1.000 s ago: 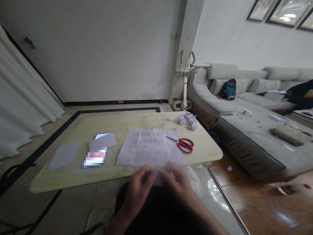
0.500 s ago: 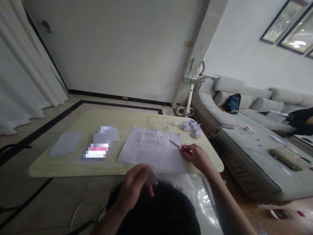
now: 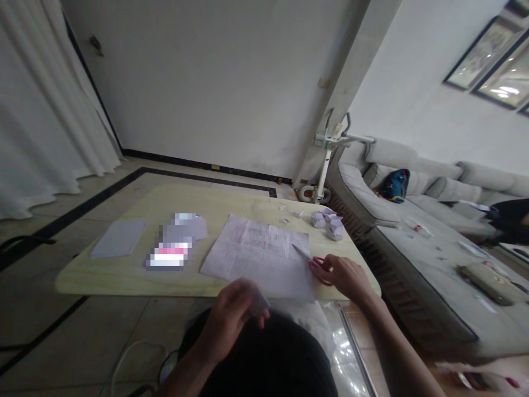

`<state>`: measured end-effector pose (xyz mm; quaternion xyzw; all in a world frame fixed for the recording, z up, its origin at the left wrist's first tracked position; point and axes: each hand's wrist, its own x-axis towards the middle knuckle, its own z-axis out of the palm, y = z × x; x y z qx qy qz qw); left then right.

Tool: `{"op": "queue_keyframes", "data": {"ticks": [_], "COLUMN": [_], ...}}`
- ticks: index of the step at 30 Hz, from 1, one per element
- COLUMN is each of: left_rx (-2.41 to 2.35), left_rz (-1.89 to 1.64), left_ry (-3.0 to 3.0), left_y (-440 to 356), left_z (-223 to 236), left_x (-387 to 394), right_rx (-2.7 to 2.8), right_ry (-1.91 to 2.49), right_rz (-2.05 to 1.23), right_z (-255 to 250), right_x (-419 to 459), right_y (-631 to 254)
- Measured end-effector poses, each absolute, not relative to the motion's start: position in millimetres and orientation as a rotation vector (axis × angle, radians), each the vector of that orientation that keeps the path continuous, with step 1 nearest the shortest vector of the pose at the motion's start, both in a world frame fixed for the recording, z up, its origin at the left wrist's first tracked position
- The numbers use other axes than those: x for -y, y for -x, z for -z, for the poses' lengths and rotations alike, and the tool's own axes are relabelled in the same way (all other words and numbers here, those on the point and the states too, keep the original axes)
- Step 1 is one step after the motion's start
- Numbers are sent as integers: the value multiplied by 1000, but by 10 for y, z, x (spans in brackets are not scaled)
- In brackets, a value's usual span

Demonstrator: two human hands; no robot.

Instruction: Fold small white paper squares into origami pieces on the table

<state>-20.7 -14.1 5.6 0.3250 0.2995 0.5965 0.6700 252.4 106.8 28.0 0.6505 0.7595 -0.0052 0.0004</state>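
Head view: right hand (image 3: 347,277) closed on scissors (image 3: 309,257), red-handled, blades over a printed sheet (image 3: 256,259) on the table (image 3: 124,275); left hand (image 3: 231,309) clamped on paper piece (image 3: 260,301), pale, blurred. Blue bag (image 3: 397,185): contents hidden.

No wording can be read. The sheet (image 3: 256,256) bears rows of fine marks, some faintly reddish near the middle, too small and blurred to make out. On the lit screen (image 3: 169,255), coarse blocks of white and pink hide whatever it shows.
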Motion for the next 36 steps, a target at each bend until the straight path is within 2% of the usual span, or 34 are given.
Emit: {"op": "queue_keyframes", "data": {"ticks": [5,12,17,19,27,36], "left_rx": [-740,-706,-706,-712,-755,-673], "left_rz": [-1355,-1312,-1268,-1279,-1267,-1271], "left_ry": [-725,-655,-653,-664,-693,-649], "left_y": [203,183,179,187,214,250], "left_z": [-49,79,70,29,-127,-2], "left_x": [140,117,128,134,170,192], "right_rx": [-2549,-2737,-2762,-2810,-3061,-3176], "right_ry": [-2107,-2032,-1939,-1897,-1769,-1422], "right_rz": [161,931,1157,1077,316,-18], "right_z": [-246,-345,-517,-557,-793,-1040], "right_x": [-1031,-764,-572,-522,-301,-202], "right_y": [-2576,-2575,-2542,-2529,-2408,-2385]}}
